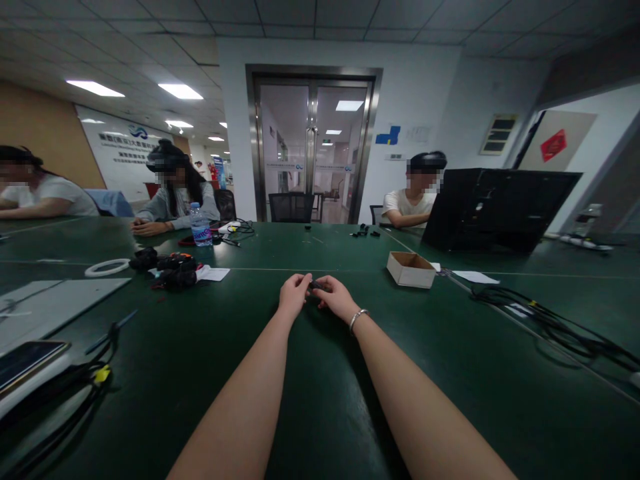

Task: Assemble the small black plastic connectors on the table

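Both my hands meet near the middle of the green table (325, 373), fingertips close together. Between them is a small black object (316, 285), mostly covered by my fingers, so its kind does not show. My right hand (337, 297), with a silver bracelet (356, 320) at the wrist, pinches it from the right. On the other side, my left hand (295, 293) has thumb and fingers closed at the object's left end. Further right and a little beyond stands an open cardboard box (411, 270); its inside floor is hidden by the front wall.
Black cables (545, 320) lie at right, below a large black monitor (500, 207). At left are a phone (30, 363), a white ring (107, 267), black gear (175, 270) and a water bottle (201, 225). Small black pieces (365, 231) lie farther back. Several people sit around the table.
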Demonstrator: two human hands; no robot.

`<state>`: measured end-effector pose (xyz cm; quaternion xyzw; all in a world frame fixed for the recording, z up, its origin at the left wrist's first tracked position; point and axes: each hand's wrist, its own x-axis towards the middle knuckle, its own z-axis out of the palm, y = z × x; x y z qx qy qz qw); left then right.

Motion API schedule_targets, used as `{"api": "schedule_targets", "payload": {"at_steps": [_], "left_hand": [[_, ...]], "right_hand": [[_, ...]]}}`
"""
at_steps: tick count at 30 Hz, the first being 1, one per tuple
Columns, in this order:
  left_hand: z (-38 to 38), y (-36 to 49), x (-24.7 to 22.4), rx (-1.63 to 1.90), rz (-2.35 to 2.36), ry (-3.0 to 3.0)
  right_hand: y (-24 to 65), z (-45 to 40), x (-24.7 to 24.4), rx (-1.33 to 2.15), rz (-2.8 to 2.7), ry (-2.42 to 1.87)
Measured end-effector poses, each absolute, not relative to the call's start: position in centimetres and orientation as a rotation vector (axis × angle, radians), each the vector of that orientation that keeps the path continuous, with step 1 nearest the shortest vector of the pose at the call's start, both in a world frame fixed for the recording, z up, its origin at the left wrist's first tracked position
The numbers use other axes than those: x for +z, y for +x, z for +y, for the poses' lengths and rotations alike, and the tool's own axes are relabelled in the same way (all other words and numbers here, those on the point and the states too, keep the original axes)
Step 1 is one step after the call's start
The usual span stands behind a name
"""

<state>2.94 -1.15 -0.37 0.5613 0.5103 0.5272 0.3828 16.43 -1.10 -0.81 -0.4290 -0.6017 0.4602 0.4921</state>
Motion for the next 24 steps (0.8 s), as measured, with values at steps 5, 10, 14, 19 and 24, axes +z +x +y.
{"api": "schedule_targets", "payload": {"at_steps": [5,10,14,19,24], "left_hand": [[-1.2,3.0,-0.2,1.348,1.277,1.406],[-1.5,3.4,0.0,1.302,1.29,1.435],[-1.3,3.6,0.4,1.314,1.286,1.544],[-4.3,1.0,3.5,1.156,1.23,1.624],[-11.9,-7.4,6.4,0.914,1.219,1.462]], "right_hand": [[16.3,-1.2,-1.0,0.85,-1.518,-1.123],[15.9,-1.3,-1.1,0.673,-1.53,-1.155],[15.5,-1.8,-0.5,0.701,-1.502,-1.153],[18.3,-4.4,3.0,0.844,-1.587,-1.214],[27.1,-12.8,8.7,0.741,-2.008,-1.264]]}}
